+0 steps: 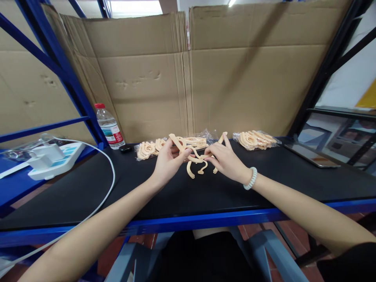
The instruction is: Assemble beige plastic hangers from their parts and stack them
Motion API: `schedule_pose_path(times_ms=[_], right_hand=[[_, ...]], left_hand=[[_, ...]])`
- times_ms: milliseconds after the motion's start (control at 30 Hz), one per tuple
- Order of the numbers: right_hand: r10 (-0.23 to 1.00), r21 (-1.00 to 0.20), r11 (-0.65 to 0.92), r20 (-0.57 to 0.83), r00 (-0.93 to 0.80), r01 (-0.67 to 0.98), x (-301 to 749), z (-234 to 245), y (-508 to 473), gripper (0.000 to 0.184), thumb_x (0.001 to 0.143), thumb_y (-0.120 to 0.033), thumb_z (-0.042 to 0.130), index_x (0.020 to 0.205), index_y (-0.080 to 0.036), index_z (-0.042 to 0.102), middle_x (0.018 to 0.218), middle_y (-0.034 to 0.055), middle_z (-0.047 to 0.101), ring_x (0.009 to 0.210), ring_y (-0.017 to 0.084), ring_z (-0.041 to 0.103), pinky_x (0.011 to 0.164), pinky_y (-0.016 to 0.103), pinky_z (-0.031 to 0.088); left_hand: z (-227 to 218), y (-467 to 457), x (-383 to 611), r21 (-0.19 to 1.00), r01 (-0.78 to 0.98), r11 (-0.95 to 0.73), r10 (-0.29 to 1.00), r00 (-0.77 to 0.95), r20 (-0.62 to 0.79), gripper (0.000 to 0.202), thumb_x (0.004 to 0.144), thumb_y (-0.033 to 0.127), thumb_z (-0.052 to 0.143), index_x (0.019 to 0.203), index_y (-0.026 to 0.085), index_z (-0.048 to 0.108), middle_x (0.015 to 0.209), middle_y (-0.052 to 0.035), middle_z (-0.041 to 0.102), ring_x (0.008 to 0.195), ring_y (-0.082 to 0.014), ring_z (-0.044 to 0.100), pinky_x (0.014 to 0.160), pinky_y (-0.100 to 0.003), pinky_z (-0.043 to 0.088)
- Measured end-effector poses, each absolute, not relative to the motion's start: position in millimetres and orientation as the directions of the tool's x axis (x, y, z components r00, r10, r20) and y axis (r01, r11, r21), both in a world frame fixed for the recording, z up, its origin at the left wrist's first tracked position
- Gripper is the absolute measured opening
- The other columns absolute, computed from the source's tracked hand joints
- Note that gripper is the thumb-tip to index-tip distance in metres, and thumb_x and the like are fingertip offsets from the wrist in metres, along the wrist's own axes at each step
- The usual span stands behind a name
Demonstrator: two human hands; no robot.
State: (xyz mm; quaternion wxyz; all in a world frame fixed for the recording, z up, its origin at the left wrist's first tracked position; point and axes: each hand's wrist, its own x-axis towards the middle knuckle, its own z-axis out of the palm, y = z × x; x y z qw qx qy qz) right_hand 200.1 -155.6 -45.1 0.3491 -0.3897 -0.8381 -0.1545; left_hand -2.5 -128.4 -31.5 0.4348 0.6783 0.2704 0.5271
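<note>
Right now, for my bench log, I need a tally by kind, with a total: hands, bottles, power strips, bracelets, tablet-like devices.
Hands: 2 (left hand and right hand, both at the pale curved pieces)
Bottle: 1
Power strip: 1
Bracelet: 1
Tablet-like device: 1
Total: 6

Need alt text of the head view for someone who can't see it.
A person's left hand and right hand pinch pale, curved pieces over a black tabletop. Beyond are clear bags of similar pieces, a red-capped bottle at left and a tablet-like device at right; cardboard panels stand behind.
</note>
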Motion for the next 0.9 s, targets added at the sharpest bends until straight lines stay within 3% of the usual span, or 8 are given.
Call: schedule_pose_path(times_ms=[200,367,500,900], right_hand=[[0.538,0.103,0.653,0.634,-0.555,0.75,201.5,-48.7,-150.9,0.014,0.09,-0.011,0.04,0.084,-0.02,0.049,0.08,0.0013,0.059,0.08,0.016,0.056,0.108,0.049,0.021],[0.511,0.099,0.686,0.64,-0.575,0.72,199.7,-46.9,-151.1,0.02,0.084,-0.004,0.038,0.079,-0.019,0.049,0.073,0.0023,0.057,0.073,0.017,0.052,0.093,0.038,0.037],[0.453,0.108,0.72,0.675,-0.582,0.685,198.5,-48.0,-151.5,0.023,0.08,-0.001,0.037,0.074,-0.019,0.049,0.065,0.0009,0.054,0.066,0.017,0.048,0.085,0.035,0.039],[0.408,0.172,0.746,0.645,-0.646,0.643,197.4,-52.2,-149.4,0.026,0.071,0.003,0.037,0.072,-0.019,0.05,0.062,0.0004,0.049,0.064,0.017,0.047,0.086,0.036,0.04]], left_hand=[[-37.7,-134.5,-0.8,0.727,0.034,-0.686,0.696,0.322,0.642,0.023,0.079,0.026,0.064,0.092,0.017,0.048,0.089,-0.0039,0.067,0.083,-0.0175,0.069,0.075,-0.028,0.058],[-41.5,-138.8,2.1,0.687,0.105,-0.719,0.684,0.278,0.674,0.019,0.08,0.025,0.063,0.089,0.017,0.048,0.086,-0.0038,0.068,0.08,-0.0164,0.069,0.072,-0.026,0.058],[-41.0,-138.1,1.8,0.721,0.112,-0.684,0.721,0.256,0.644,0.02,0.079,0.027,0.063,0.086,0.017,0.047,0.084,-0.0042,0.068,0.077,-0.0174,0.069,0.069,-0.027,0.058],[-40.0,-131.1,1.0,0.868,0.007,-0.497,0.826,0.311,0.47,0.024,0.076,0.029,0.065,0.085,0.016,0.047,0.078,-0.0045,0.068,0.068,-0.0183,0.069,0.058,-0.027,0.057]])
